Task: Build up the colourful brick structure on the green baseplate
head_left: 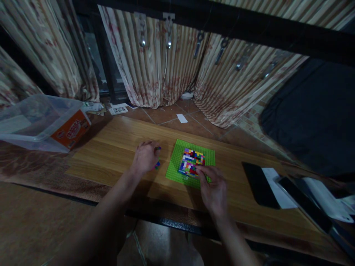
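A green studded baseplate [173, 168] lies on the wooden board, bearing a square block of multicoloured toy bricks [191, 159]. At the near right corner of that block, my right hand [215, 184] has thumb and forefinger pinched together against the bricks. Whatever sits between those fingertips is too small or hidden to name. To the left of the baseplate, my left hand [146, 157] is closed, with a small dark brick [158, 148] showing at its fingertips. A few loose blue, green and purple bricks [157, 165] lie on the wood just beside it.
A clear plastic box [41, 138] with an orange label stands at the far left. On the right of the wooden board [111, 147] lie a black flat slab [259, 184], white paper [277, 188] and a dark phone-like object [303, 203]. Striped curtains [155, 74] hang behind.
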Demonstrator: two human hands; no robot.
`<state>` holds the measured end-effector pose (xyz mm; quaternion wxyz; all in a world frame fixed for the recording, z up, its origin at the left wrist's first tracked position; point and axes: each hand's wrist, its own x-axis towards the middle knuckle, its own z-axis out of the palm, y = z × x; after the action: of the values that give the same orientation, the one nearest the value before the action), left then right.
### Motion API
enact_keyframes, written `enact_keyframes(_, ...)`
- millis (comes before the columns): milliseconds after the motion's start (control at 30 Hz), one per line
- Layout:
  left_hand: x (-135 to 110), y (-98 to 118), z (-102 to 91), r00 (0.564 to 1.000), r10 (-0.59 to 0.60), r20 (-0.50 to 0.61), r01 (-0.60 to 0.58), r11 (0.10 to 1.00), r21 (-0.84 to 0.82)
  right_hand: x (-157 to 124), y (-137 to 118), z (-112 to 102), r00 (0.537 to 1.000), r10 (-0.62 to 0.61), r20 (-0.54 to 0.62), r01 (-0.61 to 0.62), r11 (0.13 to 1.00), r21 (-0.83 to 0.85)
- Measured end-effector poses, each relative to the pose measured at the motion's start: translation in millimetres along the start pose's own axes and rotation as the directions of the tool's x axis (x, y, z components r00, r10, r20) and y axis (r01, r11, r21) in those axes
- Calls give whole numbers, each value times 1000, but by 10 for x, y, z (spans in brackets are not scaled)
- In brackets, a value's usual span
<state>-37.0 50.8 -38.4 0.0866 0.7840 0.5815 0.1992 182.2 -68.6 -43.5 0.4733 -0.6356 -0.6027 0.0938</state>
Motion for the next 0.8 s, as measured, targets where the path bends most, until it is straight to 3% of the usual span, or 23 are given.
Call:
enact_keyframes(100,4,26,31,1000,-28,10,28,999,40,8,19,36,996,68,-58,-65,997,52)
enact_keyframes(300,1,86,16,996,-87,-13,88,992,95,36,-12,59,956,291,-46,-276,939,206)
enact_keyframes(467,-15,143,16,995,-98,-8,98,991,90,98,22,103,852,523,-9,-474,780,408)
enact_keyframes(633,-39,164,25,998,-60,22,58,995,85,175,22,147,754,656,35,-562,617,551)
enact_keyframes(800,-68,198,21,998,-31,50,27,996,86,241,-19,165,712,701,44,-619,596,511)
